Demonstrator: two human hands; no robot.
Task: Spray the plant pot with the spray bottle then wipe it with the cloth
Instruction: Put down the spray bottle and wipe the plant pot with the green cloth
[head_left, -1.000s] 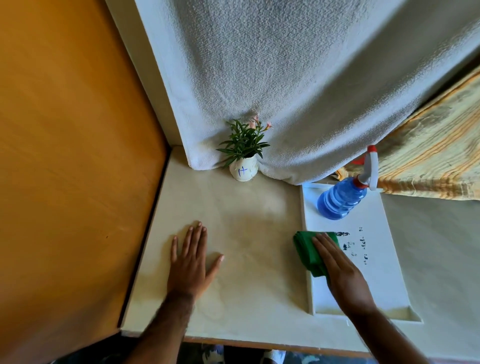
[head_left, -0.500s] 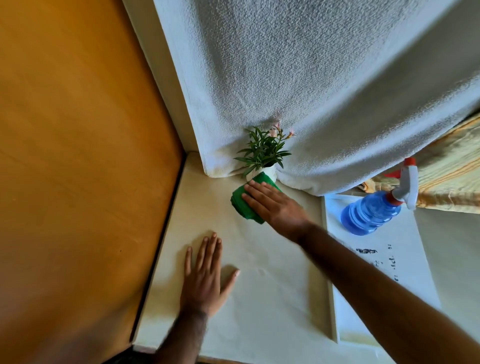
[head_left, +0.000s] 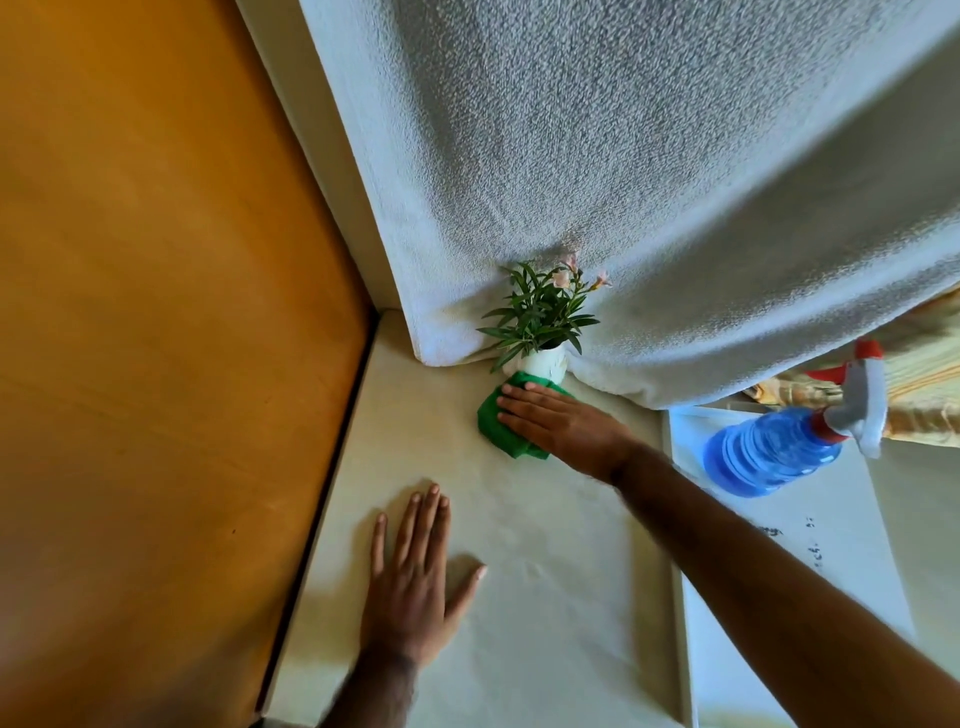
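Where the upper half of the frame fills with a pale textured towel hanging down, its lower edge meets a cream surface that runs across the bottom centre. An orange-brown panel takes up the whole left side. At the right of the frame a white tray lies on the surface, with small dark marks on it, and behind it at the right edge shows a piece of yellow striped fabric.

On the tray's far end stands the spray bottle, blue and translucent with a white and red trigger head, untouched and well apart from both hands.

Reaching in from the lower right, the right hand lies flat over the green cloth, fingers straight and together, pressing the folded cloth against the base of the plant pot. Nothing is gripped; the palm and fingers simply cover the cloth.

Lower centre, the left hand rests palm down on the surface, fingers slightly spread, thumb out to the right, holding nothing.

Just above the centre, the small white plant pot stands right against the towel's lower edge, with green leaves and a few pink blossoms above it.
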